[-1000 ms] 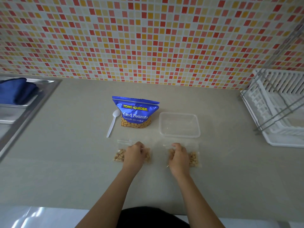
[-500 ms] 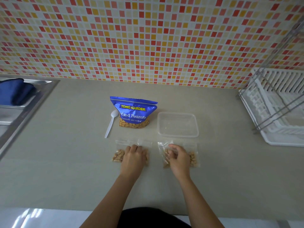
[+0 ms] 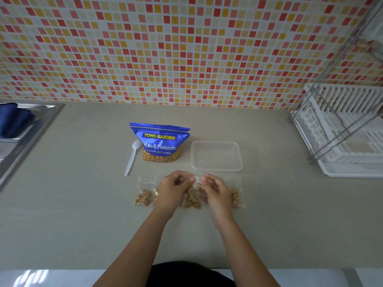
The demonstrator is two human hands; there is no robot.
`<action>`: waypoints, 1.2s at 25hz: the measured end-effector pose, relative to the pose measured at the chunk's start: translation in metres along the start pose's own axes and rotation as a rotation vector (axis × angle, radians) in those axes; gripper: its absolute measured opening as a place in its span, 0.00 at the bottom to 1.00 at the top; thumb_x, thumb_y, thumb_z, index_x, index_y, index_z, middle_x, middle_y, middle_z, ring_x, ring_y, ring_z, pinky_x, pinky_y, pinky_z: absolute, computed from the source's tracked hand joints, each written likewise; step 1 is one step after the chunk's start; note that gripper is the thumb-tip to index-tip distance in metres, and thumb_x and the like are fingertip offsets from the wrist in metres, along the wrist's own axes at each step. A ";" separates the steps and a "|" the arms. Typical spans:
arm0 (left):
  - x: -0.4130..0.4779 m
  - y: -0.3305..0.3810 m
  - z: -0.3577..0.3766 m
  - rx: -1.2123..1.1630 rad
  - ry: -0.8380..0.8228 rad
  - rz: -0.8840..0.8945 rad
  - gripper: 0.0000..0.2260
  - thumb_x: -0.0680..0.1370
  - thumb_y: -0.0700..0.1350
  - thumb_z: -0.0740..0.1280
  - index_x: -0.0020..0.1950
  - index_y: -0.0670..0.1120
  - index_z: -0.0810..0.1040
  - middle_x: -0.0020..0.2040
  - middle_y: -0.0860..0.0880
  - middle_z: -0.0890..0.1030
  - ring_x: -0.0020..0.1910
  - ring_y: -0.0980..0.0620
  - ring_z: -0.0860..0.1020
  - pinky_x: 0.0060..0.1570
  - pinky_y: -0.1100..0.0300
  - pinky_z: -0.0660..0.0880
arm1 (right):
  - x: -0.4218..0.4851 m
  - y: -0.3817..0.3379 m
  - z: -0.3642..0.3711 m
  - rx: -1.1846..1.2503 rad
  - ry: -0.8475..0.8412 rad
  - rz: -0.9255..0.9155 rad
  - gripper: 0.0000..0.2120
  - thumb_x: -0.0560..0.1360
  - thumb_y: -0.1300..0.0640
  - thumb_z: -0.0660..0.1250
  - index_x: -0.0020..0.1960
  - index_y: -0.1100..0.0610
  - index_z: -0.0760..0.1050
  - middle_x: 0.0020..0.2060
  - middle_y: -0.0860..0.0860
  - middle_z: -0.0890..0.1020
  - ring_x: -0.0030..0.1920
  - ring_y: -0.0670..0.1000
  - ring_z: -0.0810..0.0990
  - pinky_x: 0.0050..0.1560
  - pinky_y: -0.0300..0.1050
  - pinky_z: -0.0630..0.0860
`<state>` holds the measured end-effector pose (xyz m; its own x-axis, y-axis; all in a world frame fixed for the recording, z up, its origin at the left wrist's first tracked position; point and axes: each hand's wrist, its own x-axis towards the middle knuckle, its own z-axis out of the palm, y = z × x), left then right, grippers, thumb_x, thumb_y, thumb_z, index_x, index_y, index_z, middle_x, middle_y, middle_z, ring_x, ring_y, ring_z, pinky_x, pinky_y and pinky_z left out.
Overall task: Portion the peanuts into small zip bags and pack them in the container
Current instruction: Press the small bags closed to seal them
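Observation:
Both hands pinch the top edge of a small clear zip bag of peanuts (image 3: pixel 192 198), which is lifted between them just above the counter. My left hand (image 3: pixel 173 189) grips its left corner and my right hand (image 3: pixel 216 190) its right corner. Another filled zip bag (image 3: pixel 145 196) lies flat to the left, and one more zip bag (image 3: pixel 236 196) lies to the right, partly hidden by my right hand. The clear container (image 3: pixel 238 160) stands open just behind my hands. The blue peanut bag (image 3: pixel 160 141) stands to its left, with a white plastic spoon (image 3: pixel 131 160) beside it.
A steel sink (image 3: pixel 24 141) with a blue cloth (image 3: pixel 12 119) is at the far left. A white dish rack (image 3: pixel 348 141) fills the right side. The tiled wall (image 3: pixel 186 48) closes the back, and the counter's front edge runs below my forearms.
Both hands came off the bags lying on the counter and moved together towards the middle. One zip bag is now lifted and pinched at its top between them.

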<state>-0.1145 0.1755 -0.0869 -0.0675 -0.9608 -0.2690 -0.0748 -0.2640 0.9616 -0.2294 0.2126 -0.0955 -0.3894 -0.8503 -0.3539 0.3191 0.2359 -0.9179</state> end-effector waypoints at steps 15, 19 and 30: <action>-0.001 0.016 0.006 0.439 -0.002 0.159 0.03 0.73 0.44 0.70 0.42 0.44 0.82 0.31 0.53 0.77 0.32 0.58 0.73 0.33 0.71 0.67 | 0.003 -0.004 0.003 -0.609 0.258 -0.308 0.06 0.74 0.55 0.67 0.42 0.56 0.79 0.34 0.50 0.83 0.35 0.49 0.78 0.37 0.40 0.70; 0.002 0.012 -0.003 0.451 -0.006 0.147 0.05 0.72 0.45 0.71 0.41 0.44 0.82 0.30 0.53 0.76 0.30 0.59 0.72 0.30 0.72 0.67 | 0.008 -0.002 -0.002 -0.561 0.267 -0.287 0.05 0.73 0.56 0.67 0.40 0.55 0.79 0.34 0.52 0.84 0.37 0.52 0.81 0.42 0.45 0.74; -0.011 -0.021 0.000 0.134 -0.111 -0.031 0.04 0.73 0.39 0.70 0.46 0.41 0.82 0.34 0.49 0.82 0.31 0.60 0.79 0.33 0.68 0.74 | 0.018 0.004 -0.016 -0.367 0.093 -0.045 0.08 0.77 0.57 0.63 0.43 0.53 0.81 0.42 0.51 0.85 0.43 0.50 0.81 0.49 0.43 0.75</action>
<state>-0.1122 0.1917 -0.1042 -0.1718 -0.9350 -0.3102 -0.2098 -0.2730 0.9389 -0.2485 0.2058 -0.1083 -0.4778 -0.8214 -0.3113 -0.0238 0.3664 -0.9302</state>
